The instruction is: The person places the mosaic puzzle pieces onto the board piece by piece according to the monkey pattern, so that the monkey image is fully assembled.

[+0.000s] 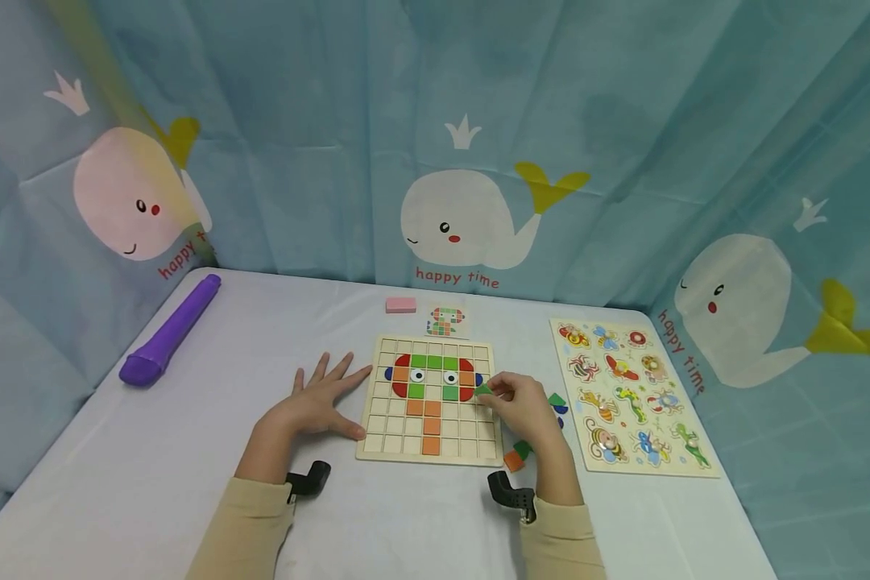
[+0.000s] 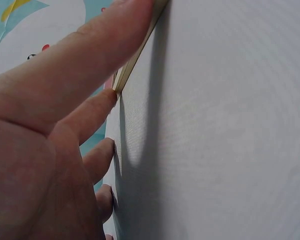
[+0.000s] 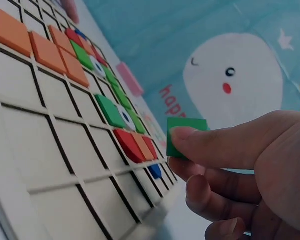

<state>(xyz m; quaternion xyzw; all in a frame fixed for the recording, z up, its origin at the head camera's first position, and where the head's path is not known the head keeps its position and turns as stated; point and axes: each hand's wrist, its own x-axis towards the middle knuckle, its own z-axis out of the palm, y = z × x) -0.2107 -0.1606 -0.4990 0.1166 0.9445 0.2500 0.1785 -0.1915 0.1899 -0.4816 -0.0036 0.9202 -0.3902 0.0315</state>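
A wooden grid board (image 1: 399,439) lies on the table with coloured tiles set in its squares: red, green, orange and blue ones, plus two eye pieces. Between thumb and fingers my right hand (image 1: 525,407) pinches a green square tile (image 3: 187,124) above the board's right side. Spread flat on the tabletop, my left hand (image 1: 315,407) touches the board's left edge with its thumb and a fingertip (image 2: 112,95). Close to the right wrist lie a loose orange tile (image 1: 513,461) and a green one (image 1: 523,449); several green and blue pieces (image 1: 557,400) are partly behind that hand.
Behind the board are a pattern card (image 1: 445,321) and a pink block (image 1: 401,305). An insect-picture puzzle board (image 1: 634,399) lies at the right, a purple microphone-shaped object (image 1: 170,332) at the far left. A whale-print curtain (image 1: 297,201) encloses the table.
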